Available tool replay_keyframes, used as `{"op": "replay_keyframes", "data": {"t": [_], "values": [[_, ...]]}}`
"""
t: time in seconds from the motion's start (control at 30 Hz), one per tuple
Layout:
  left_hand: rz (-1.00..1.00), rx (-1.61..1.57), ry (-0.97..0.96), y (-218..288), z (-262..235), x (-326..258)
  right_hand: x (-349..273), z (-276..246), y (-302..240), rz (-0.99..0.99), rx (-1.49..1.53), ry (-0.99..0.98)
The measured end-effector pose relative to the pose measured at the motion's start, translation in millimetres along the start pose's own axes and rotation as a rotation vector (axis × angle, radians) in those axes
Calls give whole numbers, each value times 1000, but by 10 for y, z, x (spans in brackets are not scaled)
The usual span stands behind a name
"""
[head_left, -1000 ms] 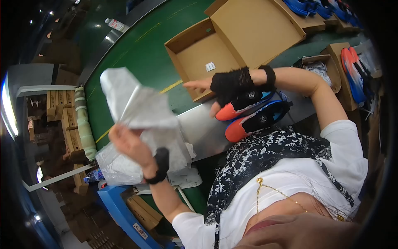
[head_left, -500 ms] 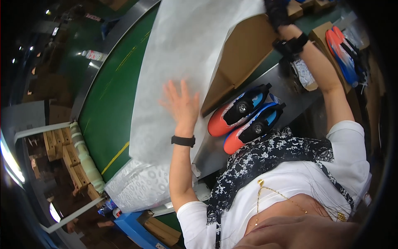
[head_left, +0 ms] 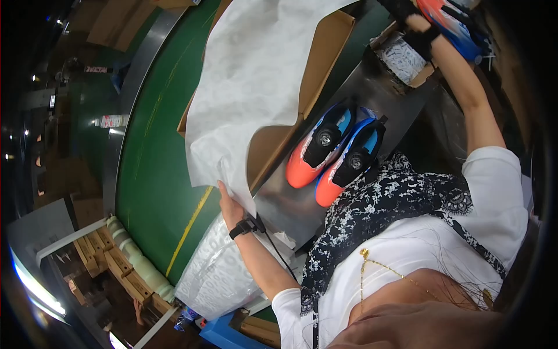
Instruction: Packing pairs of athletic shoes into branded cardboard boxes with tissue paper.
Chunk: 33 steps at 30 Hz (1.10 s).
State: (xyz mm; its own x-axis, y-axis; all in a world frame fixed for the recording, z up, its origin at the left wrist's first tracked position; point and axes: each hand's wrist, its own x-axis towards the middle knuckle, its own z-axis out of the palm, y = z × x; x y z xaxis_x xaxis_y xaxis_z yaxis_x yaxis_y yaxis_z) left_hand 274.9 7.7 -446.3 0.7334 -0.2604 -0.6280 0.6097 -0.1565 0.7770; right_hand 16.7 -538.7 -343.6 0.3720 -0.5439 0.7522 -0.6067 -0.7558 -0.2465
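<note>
My left hand (head_left: 230, 208) is closed on the near edge of a large white paper sheet (head_left: 250, 75), thumb in front and the other fingers hidden behind it. The sheet drapes over an open brown cardboard box (head_left: 328, 55) and curls at its near end. My right hand (head_left: 404, 13), dark-covered, reaches to the top right edge; its fingers are too dark and cut off to read. Nearest me, beside the box, a pair of orange, blue and black shoes (head_left: 334, 187) lies side by side on a metal surface (head_left: 386, 107).
Under the right forearm stands a small box of white printed slips (head_left: 403, 58). Another orange-blue shoe (head_left: 450, 26) lies beyond. Clear plastic packaging (head_left: 218, 270) is near my left arm, above a blue bin (head_left: 229, 333). A green belt (head_left: 157, 145) runs behind the box.
My left hand, spread flat over the paper before, has come nearer and grips its edge. The sheet's near end is lifted and curled, baring more of the box. My right hand has moved slightly up and right.
</note>
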Motion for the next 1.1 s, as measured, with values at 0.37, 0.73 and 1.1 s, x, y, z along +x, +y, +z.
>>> {"op": "replay_keyframes", "data": {"t": [0.37, 0.73, 1.1], "values": [[265, -19, -111, -163, 710, 170, -2310, -761, -1138, -1041, 472, -943], [496, 281, -107, 321, 21, 114, -1182, -650, -1968, -120, 1188, -1243], [428, -82, -435, 832, 1207, -105, -1703, 1293, -2779, 50, 1087, -1082]]}}
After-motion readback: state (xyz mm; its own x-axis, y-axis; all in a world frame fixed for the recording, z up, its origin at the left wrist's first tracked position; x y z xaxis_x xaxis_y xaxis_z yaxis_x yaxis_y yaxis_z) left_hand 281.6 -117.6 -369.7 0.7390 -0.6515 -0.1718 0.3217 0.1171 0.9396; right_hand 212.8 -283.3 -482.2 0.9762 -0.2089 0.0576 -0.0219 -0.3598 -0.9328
